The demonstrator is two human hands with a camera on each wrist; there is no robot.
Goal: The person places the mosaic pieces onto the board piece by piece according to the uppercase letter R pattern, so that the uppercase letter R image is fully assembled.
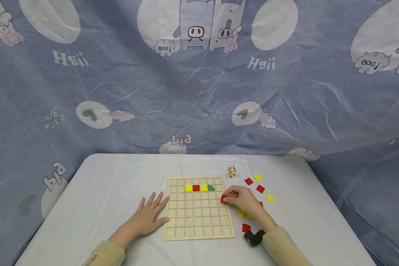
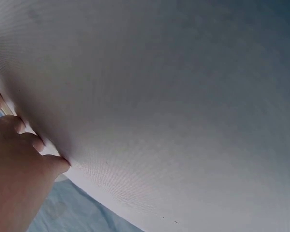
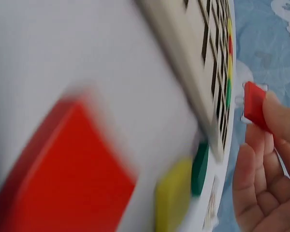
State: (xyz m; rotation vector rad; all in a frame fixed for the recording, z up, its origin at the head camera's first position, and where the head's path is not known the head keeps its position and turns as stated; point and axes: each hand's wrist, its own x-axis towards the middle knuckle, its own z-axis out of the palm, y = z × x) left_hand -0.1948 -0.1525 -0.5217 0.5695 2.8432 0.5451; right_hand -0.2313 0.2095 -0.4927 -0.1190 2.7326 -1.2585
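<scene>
My right hand [image 1: 243, 200] pinches a red square tile [image 1: 224, 199] between thumb and fingers, over the right edge of a wooden grid board [image 1: 198, 212]. The right wrist view shows the red tile [image 3: 253, 104] raised at the fingertips. My left hand [image 1: 148, 217] lies spread on the table, fingertips and thumb at the board's left edge. In the board's second row from the back sit a yellow tile [image 1: 188, 188], a red tile [image 1: 196, 188], another yellow tile [image 1: 204, 188] and a green quarter-round piece [image 1: 211, 188].
Several loose tiles lie right of the board, among them a red one [image 1: 248, 181] and a yellow one [image 1: 270, 198]; my right hand and forearm partly cover others. A small pattern card [image 1: 231, 171] lies behind the board's right corner. A printed curtain [image 1: 199, 85] hangs behind the table.
</scene>
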